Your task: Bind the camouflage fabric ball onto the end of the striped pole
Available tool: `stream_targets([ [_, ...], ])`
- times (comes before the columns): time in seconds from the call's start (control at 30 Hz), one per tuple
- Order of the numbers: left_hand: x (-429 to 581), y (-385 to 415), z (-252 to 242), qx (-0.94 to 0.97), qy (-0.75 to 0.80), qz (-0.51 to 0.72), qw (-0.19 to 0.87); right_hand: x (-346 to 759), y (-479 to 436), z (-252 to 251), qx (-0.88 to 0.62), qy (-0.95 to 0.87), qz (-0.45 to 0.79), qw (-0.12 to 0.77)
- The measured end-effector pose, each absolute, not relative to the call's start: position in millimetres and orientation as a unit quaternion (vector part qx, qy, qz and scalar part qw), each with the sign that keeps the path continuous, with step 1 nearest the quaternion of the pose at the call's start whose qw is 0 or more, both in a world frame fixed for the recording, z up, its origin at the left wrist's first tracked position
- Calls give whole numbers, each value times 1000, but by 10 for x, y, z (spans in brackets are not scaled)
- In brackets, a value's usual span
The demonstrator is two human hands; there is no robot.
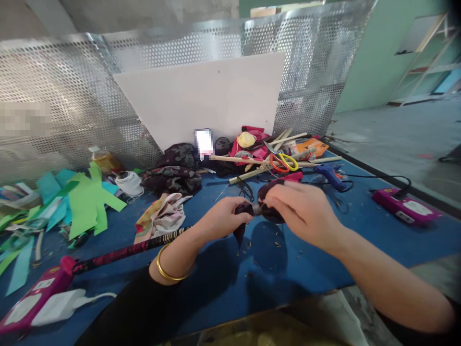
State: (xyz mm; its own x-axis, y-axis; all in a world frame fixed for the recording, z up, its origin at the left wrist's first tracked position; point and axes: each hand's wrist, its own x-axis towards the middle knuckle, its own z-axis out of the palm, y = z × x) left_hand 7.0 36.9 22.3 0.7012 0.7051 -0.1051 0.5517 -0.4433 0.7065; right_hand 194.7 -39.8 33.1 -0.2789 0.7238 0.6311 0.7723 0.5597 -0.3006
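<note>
A dark, faintly patterned cloth bundle (272, 216) is held above the blue table, gathered at a narrow neck between my hands. My left hand (225, 216) pinches one end, and a pointed tail of cloth hangs below its fingers. The fingers of my right hand (300, 207) close over the rounded part from the other side. Whether anything is inside the cloth I cannot tell. Just behind my hands are thin black cords (246, 189) and wooden sticks (248, 174). Red-and-yellow-handled scissors (284, 163) lie among the sticks.
Dark patterned fabric (173, 175), a floral cloth (162, 216), white thread (128, 183) and green paper strips (86, 202) lie left. A wrapped rod (122, 254) touches a magenta power strip (34, 295). At right are a blue glue gun (331, 177) and another power strip (406, 206). A lit phone (204, 142) stands behind.
</note>
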Motion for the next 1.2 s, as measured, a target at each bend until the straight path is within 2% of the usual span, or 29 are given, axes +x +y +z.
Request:
stream_targets([
  [0.1,68,335,253,840,345,84,410,2030,-224,419,-491,-795,-32,354],
  [0.27,64,320,266,854,322,61,405,2101,40,449,-477,-813,17,333],
  [0.37,67,314,271,865,300,38,401,2160,205,406,-471,-814,119,320],
  [0.53,68,293,324,883,273,39,380,2250,513,109,-416,-762,387,312],
  [0.73,50,307,353,871,313,133,354,2185,573,-411,-409,-707,487,308],
  [0.9,49,355,352,819,380,166,397,1998,346,-591,-449,-670,489,332],
  [1.07,-23,425,446,749,417,200,475,1922,-45,-489,-493,-653,425,386],
  [1.13,-61,452,482,731,412,205,504,1916,-238,-412,-507,-684,340,400],
  [1.2,-89,471,504,714,412,194,532,1886,-417,-339,-517,-726,195,410],
])
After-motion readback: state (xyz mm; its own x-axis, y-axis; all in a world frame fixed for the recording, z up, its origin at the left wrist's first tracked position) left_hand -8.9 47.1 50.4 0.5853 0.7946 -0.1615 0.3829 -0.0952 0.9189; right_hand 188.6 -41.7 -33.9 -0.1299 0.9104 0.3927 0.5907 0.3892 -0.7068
